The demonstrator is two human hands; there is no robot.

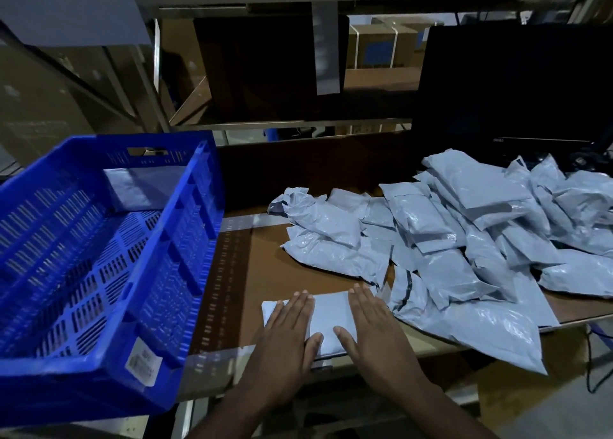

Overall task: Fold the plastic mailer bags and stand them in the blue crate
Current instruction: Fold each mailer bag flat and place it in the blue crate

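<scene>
Pressing step: left hand (288, 334) and right hand (371, 327), fingers flat and straight, flatten one folded mailer bag (326, 319) on the desk (282, 272) near its front edge. Next, likely: grip the bag, stand it in the blue crate (185, 213) at left beside the one already there (139, 189); unfolded pile (464, 239) waits at right.

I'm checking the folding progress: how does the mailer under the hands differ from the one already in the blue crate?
The mailer under the hands lies flat on the table, pressed by the left hand and right hand; the mailer in the crate stands against the far wall of the blue crate, untouched. The first is lit, the second partly shadowed. Both are grey plastic and compact rectangles.
</scene>
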